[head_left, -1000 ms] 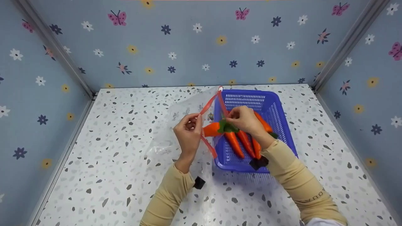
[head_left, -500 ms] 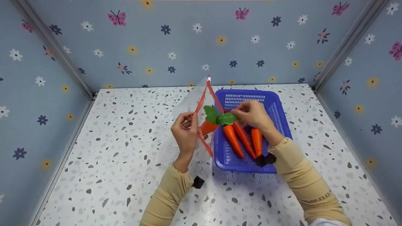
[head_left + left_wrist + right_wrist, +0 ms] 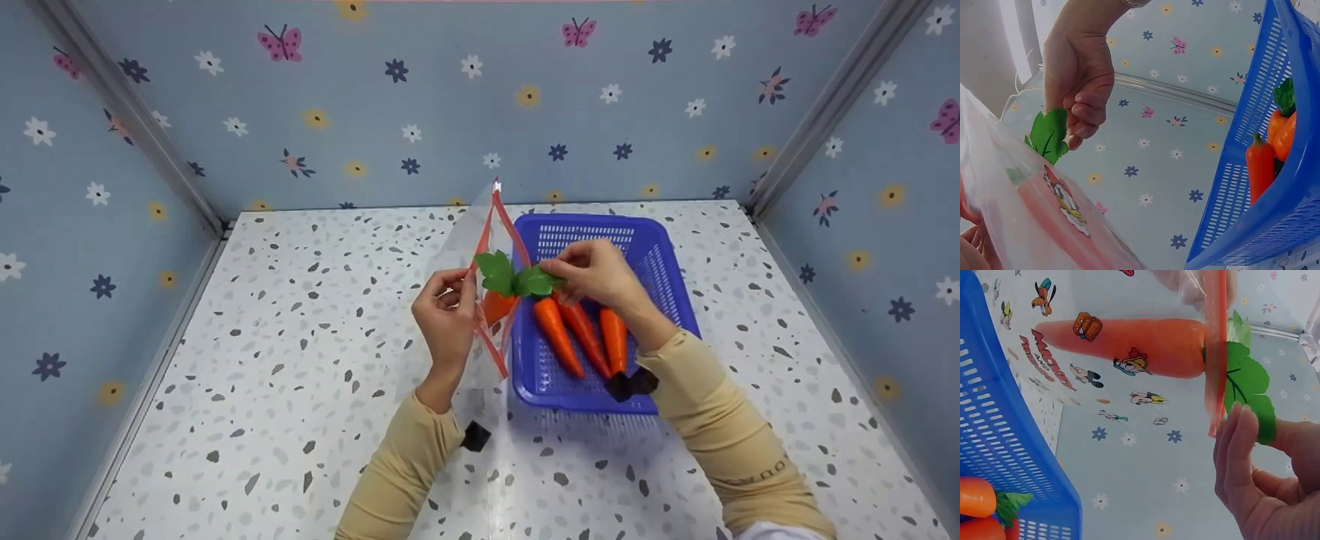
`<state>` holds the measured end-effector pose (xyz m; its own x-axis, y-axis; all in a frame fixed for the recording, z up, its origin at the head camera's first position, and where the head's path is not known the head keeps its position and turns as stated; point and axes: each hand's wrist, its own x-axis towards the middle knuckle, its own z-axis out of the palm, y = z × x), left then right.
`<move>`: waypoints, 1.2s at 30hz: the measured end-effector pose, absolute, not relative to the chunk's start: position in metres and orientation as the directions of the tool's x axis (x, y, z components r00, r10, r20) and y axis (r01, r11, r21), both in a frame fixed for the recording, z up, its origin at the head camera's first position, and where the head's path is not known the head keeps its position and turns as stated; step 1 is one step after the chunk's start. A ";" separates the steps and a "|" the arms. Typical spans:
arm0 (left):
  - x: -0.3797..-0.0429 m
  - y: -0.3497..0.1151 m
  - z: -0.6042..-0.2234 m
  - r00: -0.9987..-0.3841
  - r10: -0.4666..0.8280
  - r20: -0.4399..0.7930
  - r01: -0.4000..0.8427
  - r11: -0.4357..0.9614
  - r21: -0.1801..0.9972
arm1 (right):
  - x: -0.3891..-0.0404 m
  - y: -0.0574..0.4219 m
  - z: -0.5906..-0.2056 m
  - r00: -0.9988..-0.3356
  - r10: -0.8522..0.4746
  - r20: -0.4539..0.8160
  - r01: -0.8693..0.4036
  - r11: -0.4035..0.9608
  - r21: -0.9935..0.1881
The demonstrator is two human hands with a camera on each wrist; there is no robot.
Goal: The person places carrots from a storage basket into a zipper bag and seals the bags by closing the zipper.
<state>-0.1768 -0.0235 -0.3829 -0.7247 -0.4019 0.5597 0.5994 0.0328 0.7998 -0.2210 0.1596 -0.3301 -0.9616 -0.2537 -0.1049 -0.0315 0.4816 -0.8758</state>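
Observation:
In the right wrist view an orange carrot (image 3: 1157,343) with green leaves lies inside a clear zip bag (image 3: 1072,360) printed with cartoon figures; only its leaves poke out past the red zip edge. My right hand (image 3: 596,277) pinches one leaf (image 3: 536,282) between thumb and fingers at the bag's mouth. With thumb and fingertips my left hand (image 3: 448,311) grips the red edge on the bag's left side. The mouth of the bag is spread apart and faces the basket. Most of the carrot is hidden from the head view by the left hand.
A blue perforated basket (image 3: 529,394) stands right of the bag, under the right hand. Several carrots (image 3: 559,337) lie in it. The speckled tabletop (image 3: 285,375) extends around, with flower-patterned walls (image 3: 450,90) at the back and sides.
The carrot has gone deeper into the bag, its leaves now standing up at the mouth. The bag's top corner has swung up and left. My right hand has shifted slightly up.

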 end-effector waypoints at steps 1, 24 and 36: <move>-0.178 -0.024 -0.385 -0.725 -0.402 0.559 0.600 0.030 0.800 | -0.221 0.159 -0.330 -0.962 -0.251 -0.104 -0.028 0.474 -0.880; -0.191 -0.024 -0.401 -0.722 -0.404 0.561 0.596 0.048 0.801 | -0.244 0.158 -0.342 -0.986 -0.156 0.065 -0.120 0.374 -0.920; -0.186 -0.028 -0.394 -0.736 -0.398 0.548 0.583 0.040 0.812 | -0.282 0.175 -0.381 -0.985 -0.125 0.122 -0.170 0.525 -0.834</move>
